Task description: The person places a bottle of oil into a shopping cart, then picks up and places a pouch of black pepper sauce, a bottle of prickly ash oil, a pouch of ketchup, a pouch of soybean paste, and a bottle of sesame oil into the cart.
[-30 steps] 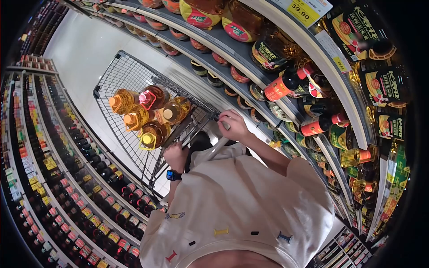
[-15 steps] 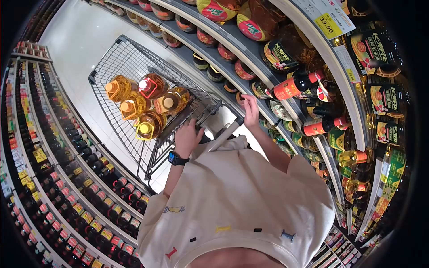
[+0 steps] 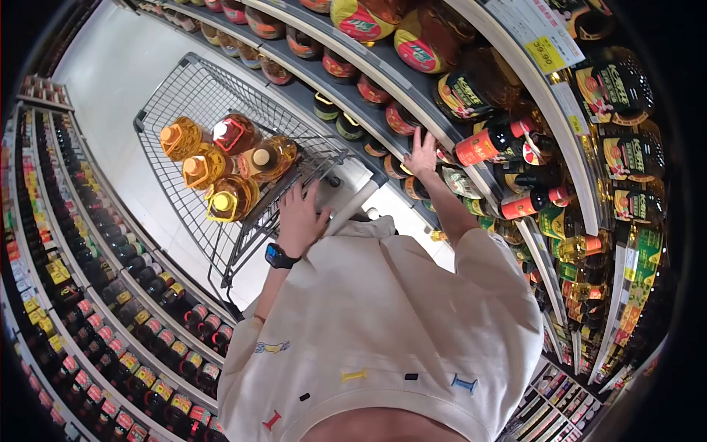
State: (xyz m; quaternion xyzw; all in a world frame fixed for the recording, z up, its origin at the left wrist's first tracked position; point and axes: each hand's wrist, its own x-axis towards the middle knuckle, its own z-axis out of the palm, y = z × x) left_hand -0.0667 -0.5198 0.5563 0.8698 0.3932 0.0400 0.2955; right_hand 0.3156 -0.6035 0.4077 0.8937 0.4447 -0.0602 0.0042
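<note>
Left of the cart [image 3: 164,88], a long rack of dark bottles [image 3: 158,394] runs alongside, a strip of pale floor [image 3: 96,110] between them, wider beyond the cart's far end, where the most open room for moving shows; inside the cart, toward its handle end, five large bottles [image 3: 205,168] stand caps up, grouped closely, probably so that each steadies its neighbours; at the cart's near edge, the left hand [image 3: 298,219] is spread, fingers apart and clamped on nothing, beside the pale handle [image 3: 357,204], contact uncertain, perhaps kept there to mind the cart; right of the cart, the right hand [image 3: 423,155] extends to a lower shelf, fingers parted, near a red-labelled bottle [image 3: 401,118], touch impossible to tell; the shelf lip [image 3: 427,121] borders this reach, and the cart's right side leaves only a narrow gap.
</note>
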